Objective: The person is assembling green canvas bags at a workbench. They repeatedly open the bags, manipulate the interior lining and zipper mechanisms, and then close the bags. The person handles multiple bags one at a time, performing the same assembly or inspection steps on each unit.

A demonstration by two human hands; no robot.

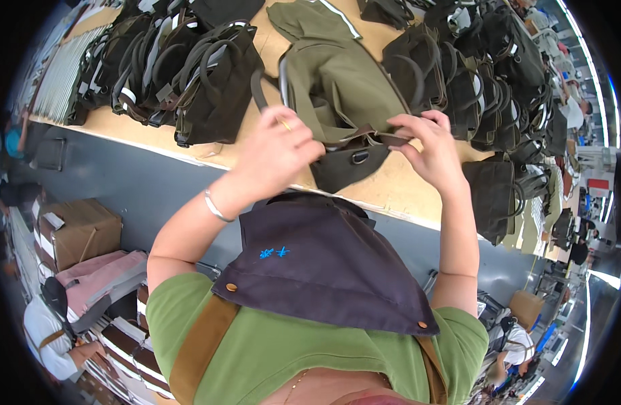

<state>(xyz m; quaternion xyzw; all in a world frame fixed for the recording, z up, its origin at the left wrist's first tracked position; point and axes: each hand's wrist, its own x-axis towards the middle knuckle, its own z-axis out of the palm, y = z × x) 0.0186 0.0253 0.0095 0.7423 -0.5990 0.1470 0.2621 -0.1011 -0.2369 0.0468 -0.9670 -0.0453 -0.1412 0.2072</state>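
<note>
We work on olive bag, lying on wooden surface between 2 rows of dark bags. Step in hand, we judge: handling strap end near dark buckle tab. Left hand closed, pinching strap; right hand fingers narrow, pinching bag's lower edge. Next move likely calls for fine 2-hand pull. Bag touches both hands, just beyond surface's near edge.

Rows of dark handled bags standing at left on a wooden worktable, more dark bags packed along its right side, cardboard box and pink fabric bundle below, another worker seated at lower left
</note>
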